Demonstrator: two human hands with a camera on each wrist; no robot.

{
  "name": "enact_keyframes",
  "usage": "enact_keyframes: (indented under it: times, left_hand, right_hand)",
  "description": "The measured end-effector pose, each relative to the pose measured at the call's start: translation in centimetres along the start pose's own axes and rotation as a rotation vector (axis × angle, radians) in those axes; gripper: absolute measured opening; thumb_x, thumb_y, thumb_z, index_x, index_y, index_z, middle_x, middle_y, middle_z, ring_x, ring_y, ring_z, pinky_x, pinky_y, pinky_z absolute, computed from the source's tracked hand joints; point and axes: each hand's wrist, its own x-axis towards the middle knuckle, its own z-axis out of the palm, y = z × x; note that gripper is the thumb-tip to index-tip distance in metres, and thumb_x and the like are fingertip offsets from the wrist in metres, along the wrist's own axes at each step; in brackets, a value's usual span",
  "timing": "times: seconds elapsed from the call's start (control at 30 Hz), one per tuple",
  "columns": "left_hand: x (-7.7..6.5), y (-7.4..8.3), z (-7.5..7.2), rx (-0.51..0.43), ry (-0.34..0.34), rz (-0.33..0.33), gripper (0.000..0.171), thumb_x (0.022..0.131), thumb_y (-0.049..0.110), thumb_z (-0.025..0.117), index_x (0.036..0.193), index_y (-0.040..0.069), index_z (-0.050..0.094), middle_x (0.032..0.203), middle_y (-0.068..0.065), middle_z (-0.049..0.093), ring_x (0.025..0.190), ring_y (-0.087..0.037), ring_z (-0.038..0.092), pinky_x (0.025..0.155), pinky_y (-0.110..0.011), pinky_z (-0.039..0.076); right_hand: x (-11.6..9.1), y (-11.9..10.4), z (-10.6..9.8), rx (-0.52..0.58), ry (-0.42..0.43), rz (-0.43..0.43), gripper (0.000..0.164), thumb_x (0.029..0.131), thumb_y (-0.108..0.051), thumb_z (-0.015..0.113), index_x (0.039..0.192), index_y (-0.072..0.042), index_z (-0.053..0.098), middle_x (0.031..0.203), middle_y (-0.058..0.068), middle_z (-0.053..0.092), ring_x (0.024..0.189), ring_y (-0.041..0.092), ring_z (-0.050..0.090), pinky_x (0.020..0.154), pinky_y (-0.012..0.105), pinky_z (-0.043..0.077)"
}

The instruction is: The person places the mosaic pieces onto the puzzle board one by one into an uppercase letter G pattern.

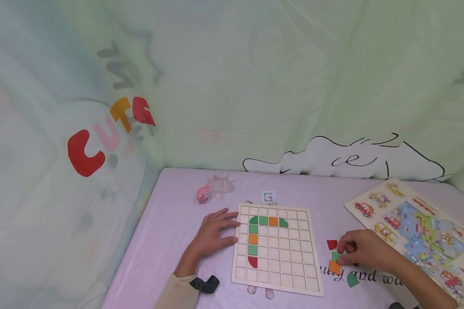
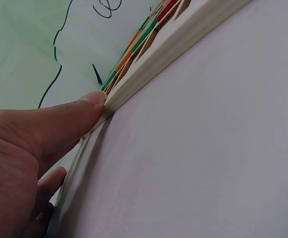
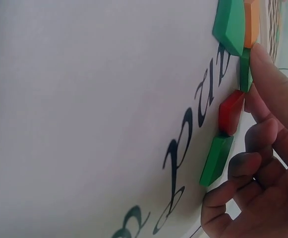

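A wooden grid board [image 1: 290, 257] lies on the table, with green, orange and red pieces set in an angled line in its upper left squares. The left hand [image 1: 216, 231] rests at the board's left edge, its thumb [image 2: 69, 119] touching the side and its fingers spread. To the right of the board, the right hand [image 1: 365, 249] pinches a green square piece [image 1: 336, 256] between thumb and forefinger, low at the tabletop. Around it lie an orange square [image 1: 334, 267], a red rounded piece [image 1: 331, 244] and a green rounded piece [image 1: 352, 280]. Another green piece [image 3: 216, 159] sits near the curled fingers.
A wooden vehicle puzzle [image 1: 371, 221] lies at the right, partly behind the right arm. A small card with a green G [image 1: 268, 197] lies beyond the board. A pink figurine [image 1: 203, 194] stands at the back left. Printed fabric walls [image 1: 232, 86] enclose the table.
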Motion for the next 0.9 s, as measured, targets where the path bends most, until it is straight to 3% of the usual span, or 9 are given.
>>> enact_keyframes:
  times: [0.43,0.9]
  left_hand:
    - [0.05,-0.16,0.05,0.038,-0.002,0.005,0.042,0.088,0.038,0.077,0.128,0.026,0.071,0.152,0.007,0.055,0.153,-0.027,0.035,0.117,-0.06,0.028]
    - [0.03,-0.04,-0.05,0.005,-0.008,0.001,0.041,0.088,0.037,0.078,0.127,0.025,0.072,0.152,0.005,0.056,0.153,-0.028,0.035,0.118,-0.062,0.027]
  right_hand:
    - [0.44,-0.12,0.06,0.018,-0.036,0.049,0.025,0.075,-0.032,0.089,0.085,-0.017,0.072,0.065,-0.001,0.054,0.065,0.012,0.05,0.057,0.024,0.035]
    - [0.8,-0.32,-0.24,0.035,-0.082,0.113,0.027,0.073,-0.032,0.091,0.082,-0.016,0.07,0.068,0.0,0.056,0.07,0.015,0.053,0.058,0.024,0.037]
